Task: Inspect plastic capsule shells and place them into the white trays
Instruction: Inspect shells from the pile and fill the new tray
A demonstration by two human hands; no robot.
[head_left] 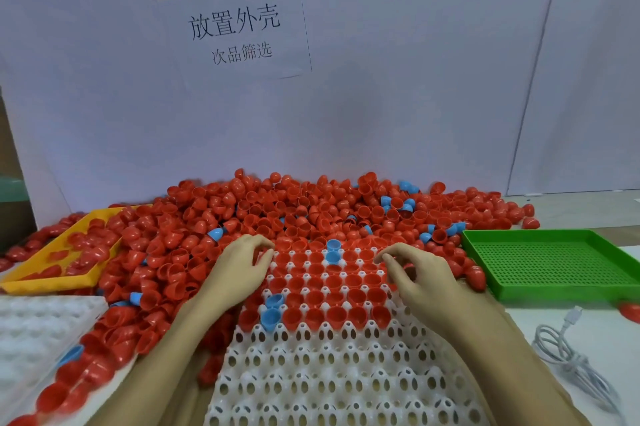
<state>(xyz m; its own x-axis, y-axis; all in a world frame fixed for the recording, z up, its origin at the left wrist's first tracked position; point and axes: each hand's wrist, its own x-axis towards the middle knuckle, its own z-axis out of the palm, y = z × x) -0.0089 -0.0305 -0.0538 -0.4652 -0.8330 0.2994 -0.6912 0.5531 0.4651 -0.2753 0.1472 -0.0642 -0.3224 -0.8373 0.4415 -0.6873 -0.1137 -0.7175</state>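
A white tray (322, 370) with egg-shaped cells lies in front of me; its far rows hold red capsule shells (337, 313) and a few blue ones (334, 245). Behind it spreads a big pile of loose red shells (263, 207). My left hand (239, 270) hovers at the tray's far left corner with curled fingers near a red shell; nothing is plainly held. My right hand (412, 273) hovers over the tray's far right corner, fingers curled, thumb and forefinger close together; any shell between them is hidden.
A yellow tray (45, 278) with red shells sits at the left. A green perforated tray (554, 263) stands at the right. Another white tray (38, 332) lies at lower left. A white cable (571, 360) runs at lower right. A paper sign (235, 31) hangs on the wall.
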